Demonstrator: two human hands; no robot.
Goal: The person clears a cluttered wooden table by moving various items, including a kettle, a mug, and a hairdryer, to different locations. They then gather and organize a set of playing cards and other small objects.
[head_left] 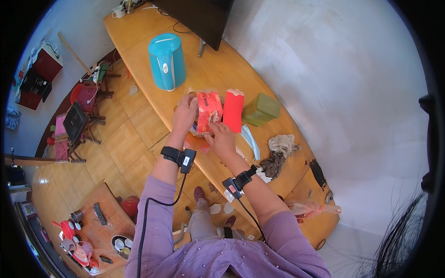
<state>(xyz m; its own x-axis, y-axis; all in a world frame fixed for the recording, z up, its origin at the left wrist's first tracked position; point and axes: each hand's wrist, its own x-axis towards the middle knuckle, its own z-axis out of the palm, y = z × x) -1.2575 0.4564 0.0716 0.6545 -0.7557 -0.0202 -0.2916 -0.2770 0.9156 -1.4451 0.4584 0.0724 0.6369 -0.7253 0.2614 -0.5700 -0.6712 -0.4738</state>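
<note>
A red printed plastic package (209,109) is between my two hands over the wooden table. My left hand (186,113) grips its left side, fingers bent over the upper edge. My right hand (222,140) holds the lower right corner, with the fingertips on the front and the thumb at the bottom edge. Right beside the package stands a red carton (233,112) with a scalloped flap at its top. Beyond that is an olive-green box (261,109). A light-blue face mask (251,140) lies below the carton. What sits under the package is partly hidden.
A blue electric kettle (167,62) stands on the wooden table (139,45), near a flat-screen television (201,17). Crumpled rags (278,154), a black face mask (317,173) and a plastic bag (309,208) lie to the right. A low table (100,215) holds dishes and a remote control (99,214).
</note>
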